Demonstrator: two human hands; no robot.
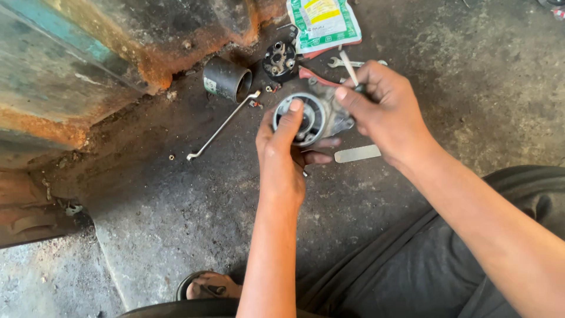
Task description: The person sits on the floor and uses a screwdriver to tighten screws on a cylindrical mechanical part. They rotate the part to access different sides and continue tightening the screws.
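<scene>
- Head view: I see my left hand [282,147] clasped around a round metal housing [312,118], thumb on its face, held above the oily floor [176,206].
- My right hand [382,109] pinches a thin tool [348,68] against the housing's edge.
- Nearby lie 1 black cylinder [226,78] and 1 long wrench [223,125].

**Counting the things on the floor**

There are two hands: one left hand [282,150] and one right hand [385,109]. They hold one round metal housing [315,118]. One thin stick-like tool [348,68] is in the right hand. On the floor [176,224] lie one black metal cylinder [226,78], one black round part [280,60], one long bent wrench [223,125], one small flat wrench [344,63], one flat metal strip [357,154] and one green and white packet [323,23]. One foot [212,288] shows.
</scene>
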